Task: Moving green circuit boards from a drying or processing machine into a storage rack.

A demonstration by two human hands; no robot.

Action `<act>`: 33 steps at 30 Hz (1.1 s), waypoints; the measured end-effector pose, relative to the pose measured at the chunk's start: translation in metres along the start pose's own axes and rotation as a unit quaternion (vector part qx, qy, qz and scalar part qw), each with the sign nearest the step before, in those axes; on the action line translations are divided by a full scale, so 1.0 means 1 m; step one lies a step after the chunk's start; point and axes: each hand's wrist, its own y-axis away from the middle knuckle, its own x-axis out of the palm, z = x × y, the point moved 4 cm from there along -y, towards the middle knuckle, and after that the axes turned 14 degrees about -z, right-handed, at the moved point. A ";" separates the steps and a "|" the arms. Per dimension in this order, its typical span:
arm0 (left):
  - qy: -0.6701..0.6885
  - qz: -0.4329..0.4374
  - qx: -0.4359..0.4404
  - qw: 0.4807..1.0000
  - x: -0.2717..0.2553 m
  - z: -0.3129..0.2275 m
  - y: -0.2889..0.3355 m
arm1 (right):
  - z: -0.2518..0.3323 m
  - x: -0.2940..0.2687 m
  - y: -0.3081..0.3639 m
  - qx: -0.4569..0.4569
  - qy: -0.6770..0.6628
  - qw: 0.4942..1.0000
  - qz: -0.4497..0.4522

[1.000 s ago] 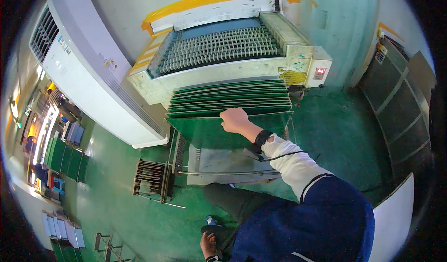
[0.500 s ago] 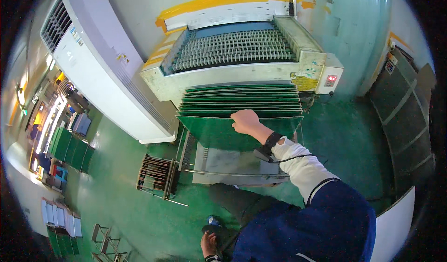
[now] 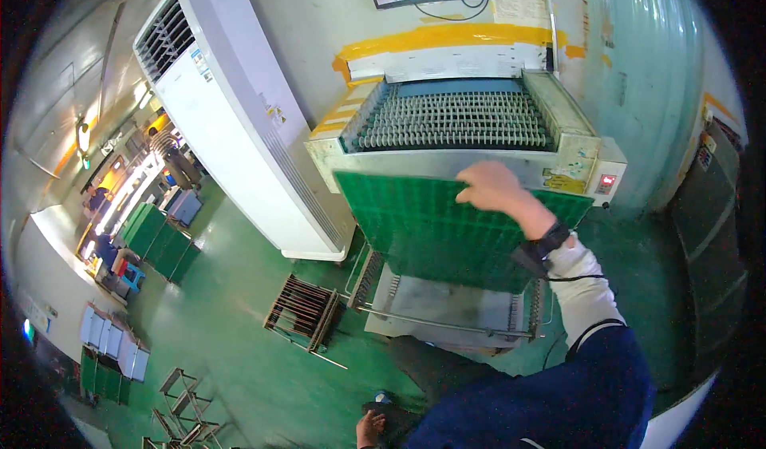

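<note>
My right hand (image 3: 496,189) pinches the top edge of a large green panel (image 3: 431,225), which looks like a circuit board sheet. The panel stands nearly upright over a metal rack (image 3: 447,323), raised in front of a roller conveyor machine (image 3: 455,122). It hides the other panels in the rack, and whether its lower edge touches the rack I cannot tell. A strap and a dark device with a cable sit on my right wrist. My left hand (image 3: 369,429) hangs low beside my leg, fingers loosely bent and apart, with nothing visible in it.
A tall white air conditioner (image 3: 247,138) stands left of the machine. On the green floor are a small slotted rack (image 3: 302,313) and metal frames (image 3: 187,409). Dark boards (image 3: 706,233) lean at the right wall. People work at a lit bench far left.
My right hand has lifted the front green panel higher, so it now covers the row of panels behind it. The whole view has shifted, bringing the wall screen into sight. My left hand stays low.
</note>
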 end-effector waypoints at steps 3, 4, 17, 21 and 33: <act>-0.019 0.025 0.045 0.999 -0.002 0.002 0.000 | -0.037 -0.038 -0.024 0.022 -0.054 0.998 -0.022; 0.000 0.028 0.018 0.999 0.000 0.001 -0.002 | -0.062 -0.042 -0.028 0.068 -0.111 0.991 -0.041; -0.010 0.020 -0.068 0.997 0.049 -0.030 0.053 | -0.148 0.080 -0.042 0.397 -0.757 0.518 0.036; -0.016 -0.059 -0.109 0.992 0.073 -0.065 0.122 | -0.160 0.138 -0.060 0.350 -0.790 0.500 -0.068; -0.148 0.003 -0.039 0.988 0.049 -0.020 0.033 | -0.165 0.175 -0.058 0.400 -0.752 0.524 0.001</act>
